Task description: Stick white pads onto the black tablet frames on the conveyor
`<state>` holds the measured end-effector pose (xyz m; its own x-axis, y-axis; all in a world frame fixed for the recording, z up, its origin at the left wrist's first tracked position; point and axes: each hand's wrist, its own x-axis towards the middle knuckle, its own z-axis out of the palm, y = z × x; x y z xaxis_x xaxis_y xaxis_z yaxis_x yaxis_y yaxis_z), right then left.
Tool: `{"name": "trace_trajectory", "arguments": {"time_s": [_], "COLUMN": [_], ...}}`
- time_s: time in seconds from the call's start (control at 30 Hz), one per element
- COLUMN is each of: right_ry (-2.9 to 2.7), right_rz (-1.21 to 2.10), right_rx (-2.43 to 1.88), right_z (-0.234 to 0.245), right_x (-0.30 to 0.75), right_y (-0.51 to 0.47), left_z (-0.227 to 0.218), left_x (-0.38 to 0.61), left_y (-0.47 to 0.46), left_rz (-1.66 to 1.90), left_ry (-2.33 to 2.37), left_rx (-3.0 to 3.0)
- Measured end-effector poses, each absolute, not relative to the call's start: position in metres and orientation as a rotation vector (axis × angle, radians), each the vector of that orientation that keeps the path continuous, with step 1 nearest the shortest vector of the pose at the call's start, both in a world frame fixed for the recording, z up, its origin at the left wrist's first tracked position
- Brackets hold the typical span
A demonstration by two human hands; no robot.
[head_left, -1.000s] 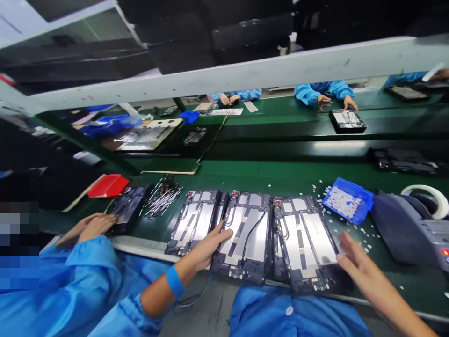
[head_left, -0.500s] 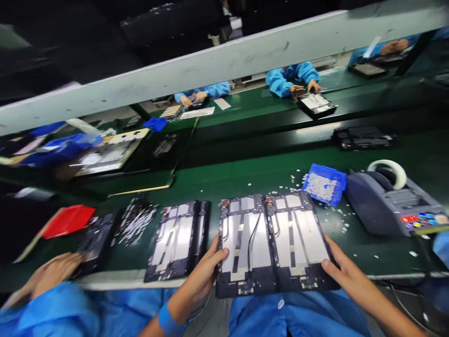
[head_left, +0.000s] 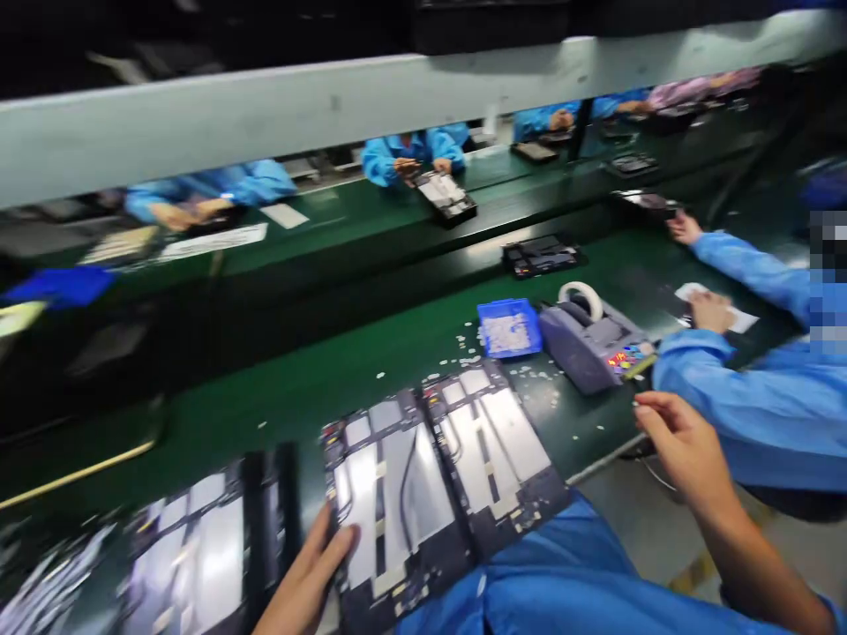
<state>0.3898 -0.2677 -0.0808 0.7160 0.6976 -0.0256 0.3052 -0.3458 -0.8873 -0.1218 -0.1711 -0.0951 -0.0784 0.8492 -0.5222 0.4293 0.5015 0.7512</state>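
Head view: the left hand (head_left: 310,566) gripped the rim of the left opened tablet (head_left: 430,485), beside the right opened tablet (head_left: 504,429) at the near edge of the green bench (head_left: 318,379). The right hand (head_left: 688,450) hung half-curled near the tape dispenser (head_left: 577,351), its pinch unclear. A light thumb, clear of the black cable (head_left: 403,496), seemed best for steadying

Left hand (head_left: 305,573) at seven o'clock, holding a flat black-and-silver panel (head_left: 430,481), another black-and-silver panel (head_left: 514,432) right beside it at two; right hand (head_left: 689,445) apart at four, fingers (head_left: 654,402) bent!
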Motion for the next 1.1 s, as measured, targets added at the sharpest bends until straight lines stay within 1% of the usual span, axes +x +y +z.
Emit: {"name": "trace_trajectory", "arguments": {"time_s": [0.1, 0.2, 0.3, 0.4, 0.57, 0.77, 0.87, 0.93, 1.0, 1.1], "right_ry": [-1.148, -1.503, -1.857, -2.062, -2.155, -2.139, -2.123, -2.113, -2.13, -2.126], "right_rz": [0.645, 0.756, 0.859, 0.833, 0.808, 0.89, 0.916, 0.983, 1.127, 1.383], "right_rx": [-1.916, -1.761, -1.533, -1.365, -1.293, -1.315, -1.299, -1.226, -1.091, -0.946], "right_z": [-0.068, -0.053, -0.04, -0.033, -0.035, -0.04, -0.042, -0.043, -0.043, -0.045], "right_x": [0.359, 0.326, 0.28, 0.225, 0.16, 0.133, 0.121, 0.11, 0.098, 0.086], "right_y": [-0.251, -0.208, -0.149, -0.094, -0.044, -0.036, -0.037, -0.036, -0.034, -0.033], "left_z": [-0.079, -0.058, -0.044, -0.04, -0.045, -0.053, -0.059, -0.063, -0.067, -0.071], "left_x": [-0.126, -0.127, -0.123, -0.117, -0.112, -0.112, -0.114, -0.114, -0.114, -0.111], "left_y": [-0.156, -0.131, -0.107, -0.089, -0.078, -0.081, -0.084, -0.087, -0.089, -0.093], "left_rz": [0.578, 0.707, 0.68, 0.622, 0.454, 0.49, 0.613, 0.754, 0.917, 1.111], "left_ry": [1.691, 1.728, 1.649, 1.615, 1.625, 1.592, 1.547, 1.457, 1.393, 1.422], "left_rx": [1.265, 1.57, 1.994, 2.256, 2.489, 2.435, 2.402, 2.374, 2.331, 2.2]}}
